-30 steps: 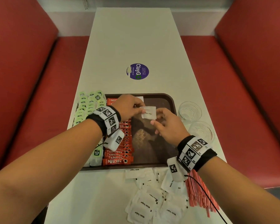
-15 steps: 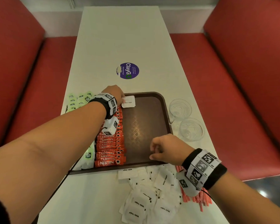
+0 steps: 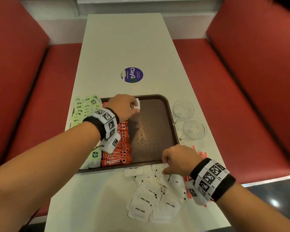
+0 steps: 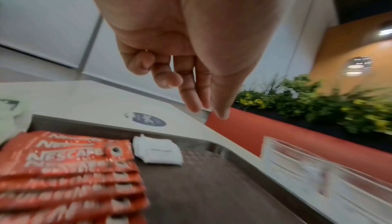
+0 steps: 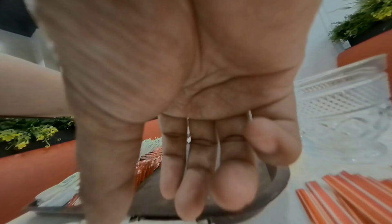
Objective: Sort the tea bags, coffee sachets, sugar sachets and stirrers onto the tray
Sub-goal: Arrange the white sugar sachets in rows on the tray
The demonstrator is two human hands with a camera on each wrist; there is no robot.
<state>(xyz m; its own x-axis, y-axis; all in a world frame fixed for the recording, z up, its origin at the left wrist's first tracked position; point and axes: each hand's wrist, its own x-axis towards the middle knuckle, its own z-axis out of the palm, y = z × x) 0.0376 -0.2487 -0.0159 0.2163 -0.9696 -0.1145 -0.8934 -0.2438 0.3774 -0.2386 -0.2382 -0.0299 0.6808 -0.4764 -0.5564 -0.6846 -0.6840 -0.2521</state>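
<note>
we see the long white bench [image 3: 124, 47] carrying a brown tray [image 3: 172, 118]. on the tray's left side lie rows of green tea bags [image 3: 81, 109] and red nescafe coffee sachets [image 3: 115, 162]. white sugar sachets [image 3: 141, 203] are heaped on the bench just before the tray, red stirrers [image 5: 347, 192] beside them. one sugar sachet [image 4: 158, 150] lies at the tray's far edge under our left hand [image 3: 122, 106], fingers loose, released. our right hand [image 3: 177, 159] reaches into the heap; we cannot tell its grip.
</note>
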